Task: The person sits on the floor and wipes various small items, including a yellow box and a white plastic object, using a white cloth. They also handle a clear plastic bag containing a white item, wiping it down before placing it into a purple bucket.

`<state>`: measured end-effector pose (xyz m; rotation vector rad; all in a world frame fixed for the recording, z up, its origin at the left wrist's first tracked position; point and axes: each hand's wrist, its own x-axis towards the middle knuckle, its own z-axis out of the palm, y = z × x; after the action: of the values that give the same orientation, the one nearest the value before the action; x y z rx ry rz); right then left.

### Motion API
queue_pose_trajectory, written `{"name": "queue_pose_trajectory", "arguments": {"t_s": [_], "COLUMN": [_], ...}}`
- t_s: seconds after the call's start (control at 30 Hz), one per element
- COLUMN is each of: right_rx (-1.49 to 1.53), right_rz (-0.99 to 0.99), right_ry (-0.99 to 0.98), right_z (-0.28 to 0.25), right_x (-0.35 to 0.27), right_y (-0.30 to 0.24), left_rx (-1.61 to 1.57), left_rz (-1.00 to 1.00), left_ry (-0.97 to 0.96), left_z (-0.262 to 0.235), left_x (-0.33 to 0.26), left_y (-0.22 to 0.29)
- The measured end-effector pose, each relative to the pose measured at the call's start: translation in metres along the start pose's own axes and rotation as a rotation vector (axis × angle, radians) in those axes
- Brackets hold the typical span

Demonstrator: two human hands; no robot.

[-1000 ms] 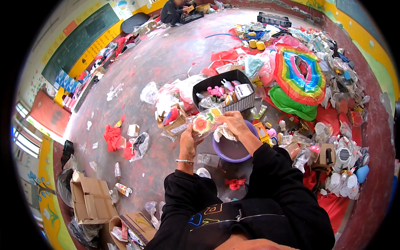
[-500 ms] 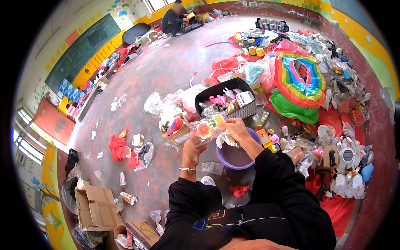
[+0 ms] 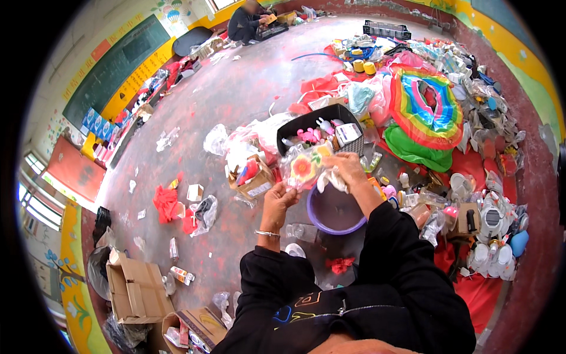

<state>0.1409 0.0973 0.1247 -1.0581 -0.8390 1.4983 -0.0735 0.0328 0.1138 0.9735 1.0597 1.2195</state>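
Observation:
Between my hands is a clear plastic packet (image 3: 301,169) with a large orange-red flower on it, held up over the floor. My left hand (image 3: 279,203) pinches its lower left edge, thumb and fingers together. At the packet's upper right, my right hand (image 3: 348,172) grips it, along with a crumpled white cloth (image 3: 333,178) that hangs from the fingers. Just below is a purple basin (image 3: 310,215), its inside dark. Beyond the packet stands a black basket (image 3: 352,145) with pink toys (image 3: 309,135) and small boxes in it.
A small open carton (image 3: 258,187) sits left of the basin. On the right lies a heap of toys and plastic goods, topped by a rainbow swim ring (image 3: 407,112). Cardboard boxes (image 3: 138,292) stand at lower left. Far off, a person (image 3: 244,25) crouches near the wall.
Both hands have moved slightly up and right with the packet, which shows its flower more squarely. Further off, the crouching person's hands and the yellow thing in them have shifted slightly.

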Motion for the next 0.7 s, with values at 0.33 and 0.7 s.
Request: {"name": "queue_pose_trajectory", "arguments": {"t_s": [0.33,0.7], "right_rx": [0.085,0.225], "right_rz": [0.033,0.426], "right_ry": [0.411,0.119], "right_z": [-0.113,-0.122], "right_x": [0.068,0.177], "right_y": [-0.023,0.07], "left_rx": [0.196,0.618], "left_rz": [-0.193,-0.243], "left_ry": [-0.147,-0.515], "left_z": [0.0,0.032], "left_x": [0.003,0.013], "left_y": [-0.007,-0.028]}}
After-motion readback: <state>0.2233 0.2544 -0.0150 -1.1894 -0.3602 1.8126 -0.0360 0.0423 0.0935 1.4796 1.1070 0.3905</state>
